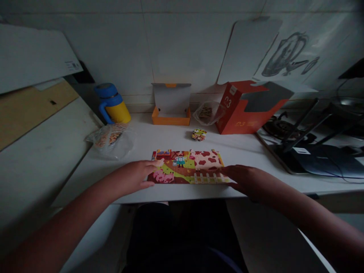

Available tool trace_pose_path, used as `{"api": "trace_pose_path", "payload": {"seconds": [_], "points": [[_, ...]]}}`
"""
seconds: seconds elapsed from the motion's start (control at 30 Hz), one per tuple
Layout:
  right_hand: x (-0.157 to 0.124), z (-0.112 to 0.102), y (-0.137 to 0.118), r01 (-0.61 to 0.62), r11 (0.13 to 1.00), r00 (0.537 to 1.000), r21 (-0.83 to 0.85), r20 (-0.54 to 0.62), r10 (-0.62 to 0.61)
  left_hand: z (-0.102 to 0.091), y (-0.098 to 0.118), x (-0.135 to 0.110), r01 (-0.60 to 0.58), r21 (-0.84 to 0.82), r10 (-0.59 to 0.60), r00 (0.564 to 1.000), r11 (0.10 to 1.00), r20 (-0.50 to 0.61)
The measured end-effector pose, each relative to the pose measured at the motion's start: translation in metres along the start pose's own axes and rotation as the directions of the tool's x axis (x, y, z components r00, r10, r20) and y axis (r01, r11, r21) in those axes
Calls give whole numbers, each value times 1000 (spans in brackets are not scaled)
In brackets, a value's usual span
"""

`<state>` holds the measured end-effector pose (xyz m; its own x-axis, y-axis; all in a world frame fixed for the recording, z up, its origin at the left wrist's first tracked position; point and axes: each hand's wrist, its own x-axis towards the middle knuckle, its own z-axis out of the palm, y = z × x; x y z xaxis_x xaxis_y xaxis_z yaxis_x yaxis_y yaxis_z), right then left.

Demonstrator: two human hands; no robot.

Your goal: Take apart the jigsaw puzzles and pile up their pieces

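Note:
A jigsaw puzzle (pixel 184 167) with a farm picture lies flat near the front edge of the white table, its pieces joined into a long rectangle. It shows a spotted cow, a pink pig, a farmer and a white fence. My left hand (pixel 139 175) rests at the puzzle's left end, fingers stretched out over its edge. At the right end is my right hand (pixel 241 177), its fingers also extended and touching the edge. Neither hand grasps anything. Behind the puzzle sits a small stack of puzzle pieces (pixel 199 134).
Farther back stand an open orange box (pixel 170 120), a red box (pixel 241 113) and a blue-and-yellow jug (pixel 113 106). Clear plastic bags, one on the left (pixel 112 142) and one on the right (pixel 207 113), hold pieces. A gas stove (pixel 284 129) is at right.

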<state>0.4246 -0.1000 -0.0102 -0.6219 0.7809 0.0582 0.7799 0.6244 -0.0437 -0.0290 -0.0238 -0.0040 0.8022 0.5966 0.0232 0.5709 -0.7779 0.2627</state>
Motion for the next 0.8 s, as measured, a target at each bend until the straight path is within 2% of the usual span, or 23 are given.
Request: {"api": "trace_pose_path", "payload": {"seconds": [0.1,0.2,0.33,0.5,0.63,0.8], "points": [[7,-4,-7,30,998,999,-48,20,-29,-4,13,2,-17,115,14,1000,993,25],[11,0,-15,8,993,1000,-120,24,-5,0,19,0,-37,220,31,999,975,30],[14,11,-21,-11,980,1000,-197,6,13,11,15,-5,-92,288,101,995,953,-18],[16,16,-19,-37,986,998,-163,-49,29,20,12,-9,-95,387,137,987,917,-83],[14,18,-16,-54,992,996,-117,-78,45,18,15,-13,-99,394,136,988,914,-68],[8,24,-13,-32,993,993,-112,-113,19,19,15,-17,-61,380,77,997,923,-27]]}}
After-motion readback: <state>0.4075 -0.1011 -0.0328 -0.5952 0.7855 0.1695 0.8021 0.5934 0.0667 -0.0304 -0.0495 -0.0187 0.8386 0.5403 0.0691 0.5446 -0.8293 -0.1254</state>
